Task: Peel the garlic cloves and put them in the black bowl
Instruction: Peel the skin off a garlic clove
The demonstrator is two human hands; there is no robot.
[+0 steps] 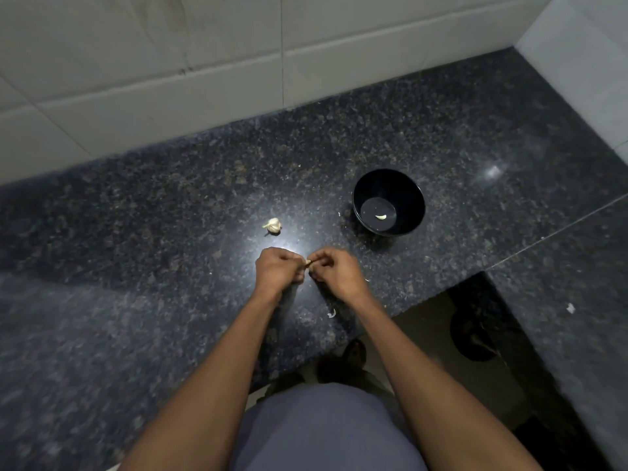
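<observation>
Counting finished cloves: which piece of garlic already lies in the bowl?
The small peeled clove on the black bowl's floor. The garlic sits on the counter; another clove is pinched between both hands.

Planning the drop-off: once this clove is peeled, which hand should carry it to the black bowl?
Right, probably. The black bowl sits ahead on the right hand's side, while the left hand would have to cross over. Both hands pinch the clove now.

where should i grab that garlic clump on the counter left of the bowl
Pinch the garlic clump across its rounded body, coming straight down from above. It lies free on the counter, apart from the black bowl, with its papery tip sticking out left.
</observation>
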